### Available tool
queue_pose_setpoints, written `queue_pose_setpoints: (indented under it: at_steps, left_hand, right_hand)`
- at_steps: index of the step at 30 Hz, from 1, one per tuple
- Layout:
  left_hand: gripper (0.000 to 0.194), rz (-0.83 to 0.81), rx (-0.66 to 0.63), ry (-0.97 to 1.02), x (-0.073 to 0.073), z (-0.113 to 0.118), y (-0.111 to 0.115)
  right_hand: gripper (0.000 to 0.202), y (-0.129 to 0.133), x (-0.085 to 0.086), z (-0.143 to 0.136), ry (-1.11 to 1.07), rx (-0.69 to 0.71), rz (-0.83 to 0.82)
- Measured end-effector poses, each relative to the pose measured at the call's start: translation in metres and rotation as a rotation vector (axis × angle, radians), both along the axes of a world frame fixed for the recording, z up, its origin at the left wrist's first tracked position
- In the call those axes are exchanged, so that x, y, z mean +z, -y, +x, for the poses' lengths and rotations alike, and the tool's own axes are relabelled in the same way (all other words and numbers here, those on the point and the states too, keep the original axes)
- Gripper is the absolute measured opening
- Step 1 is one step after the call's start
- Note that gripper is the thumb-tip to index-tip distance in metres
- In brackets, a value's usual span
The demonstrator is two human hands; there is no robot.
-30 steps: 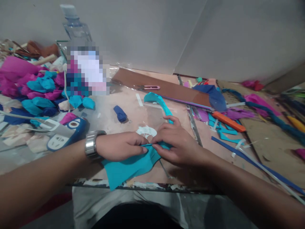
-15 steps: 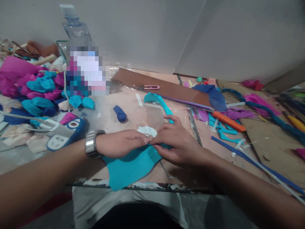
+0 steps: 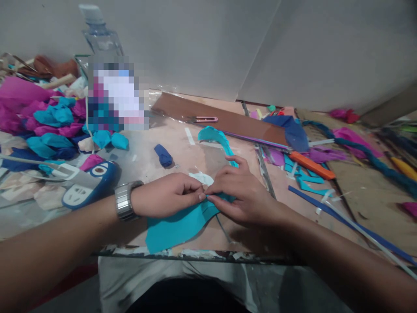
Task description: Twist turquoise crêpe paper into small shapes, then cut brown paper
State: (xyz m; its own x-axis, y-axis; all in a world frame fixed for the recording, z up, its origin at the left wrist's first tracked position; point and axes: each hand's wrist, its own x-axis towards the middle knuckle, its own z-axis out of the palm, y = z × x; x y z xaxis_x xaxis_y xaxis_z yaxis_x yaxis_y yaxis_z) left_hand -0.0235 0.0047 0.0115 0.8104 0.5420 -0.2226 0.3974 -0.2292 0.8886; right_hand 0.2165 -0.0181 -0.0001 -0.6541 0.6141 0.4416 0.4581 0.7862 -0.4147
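Note:
A turquoise strip of crepe-like paper lies at the table's front edge, its upper border pinched by both hands. My left hand, with a metal watch on its wrist, is closed on that border, thumb against bent fingers. Fingertip to fingertip with it, my right hand grips the same border between thumb and forefinger. Beyond the right hand the strip's gathered, curled end rises past the knuckles. Just behind the fingers sits a whitish patch, partly hidden. A small dark-blue rolled piece rests farther back.
Pink thread snips lie on a brown sheet. An orange cutter and turquoise scraps are at right. At left are a blue-and-white power strip, a heap of coloured paper pieces and a clear bottle.
My left fingers have curled from a flatter pose into a pinch beside the right fingertips. The loose lower part of the turquoise paper has lifted and shifted slightly.

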Motion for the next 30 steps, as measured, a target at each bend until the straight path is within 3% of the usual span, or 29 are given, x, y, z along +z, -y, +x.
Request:
queue_pose_setpoints:
  at_steps: [8,15,24,30]
  left_hand:
    - [0.032,0.189,0.071,-0.072,0.005,0.001,0.003]
    - [0.029,0.248,0.095,-0.077,0.007,0.002,0.005]
    - [0.03,0.686,0.001,-0.138,0.007,0.005,0.012]
    - [0.03,0.822,-0.075,-0.203,0.001,0.006,0.014]
  right_hand:
    - [0.005,-0.001,0.0,0.0,0.011,-0.036,-0.024]
    - [0.006,0.001,0.0,-0.001,0.007,-0.042,-0.03]
    - [0.012,0.002,0.004,-0.002,0.088,-0.027,-0.122]
    - [0.015,0.002,0.005,-0.005,0.204,0.011,-0.191]
